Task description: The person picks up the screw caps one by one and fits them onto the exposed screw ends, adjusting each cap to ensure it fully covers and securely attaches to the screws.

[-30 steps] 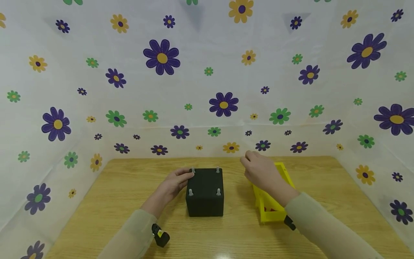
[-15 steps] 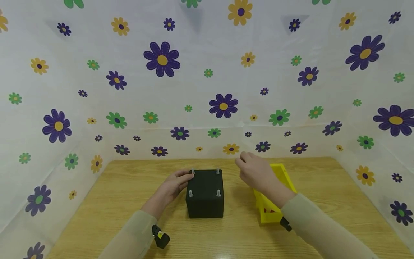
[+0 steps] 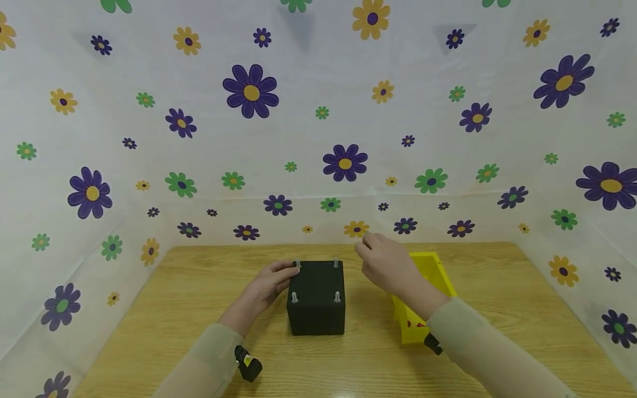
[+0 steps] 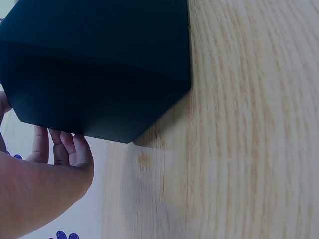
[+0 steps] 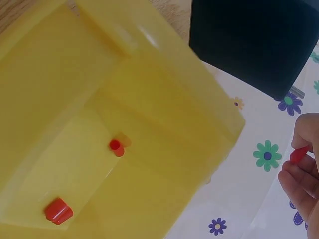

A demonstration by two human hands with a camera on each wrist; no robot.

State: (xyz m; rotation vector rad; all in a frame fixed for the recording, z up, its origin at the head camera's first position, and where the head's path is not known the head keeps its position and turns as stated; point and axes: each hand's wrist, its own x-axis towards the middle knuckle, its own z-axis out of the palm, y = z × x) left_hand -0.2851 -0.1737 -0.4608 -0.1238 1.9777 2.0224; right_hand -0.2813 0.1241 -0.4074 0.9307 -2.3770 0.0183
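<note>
A black box [image 3: 316, 298] with several light-grey upright pegs at its top corners stands on the wooden table. My left hand [image 3: 266, 284] holds it at the left side, thumb at the top edge by the far left peg [image 3: 298, 263] and fingers [image 4: 41, 144] against the side wall. My right hand [image 3: 388, 265] is raised between the box and a yellow bin [image 3: 405, 336]. It pinches a small red cap-like piece [image 5: 299, 155] between thumb and fingers; most of the piece is hidden in the head view.
In the right wrist view, a hollow red piece [image 5: 116, 147] and a wider red piece [image 5: 59, 211] lie in the yellow bin. A white flower-print sheet [image 3: 343, 110] surrounds the table [image 3: 199, 298] at the back and sides.
My right hand has moved left, away from the yellow bin and toward the black box. The left hand stays on the box, which has not moved on the table.
</note>
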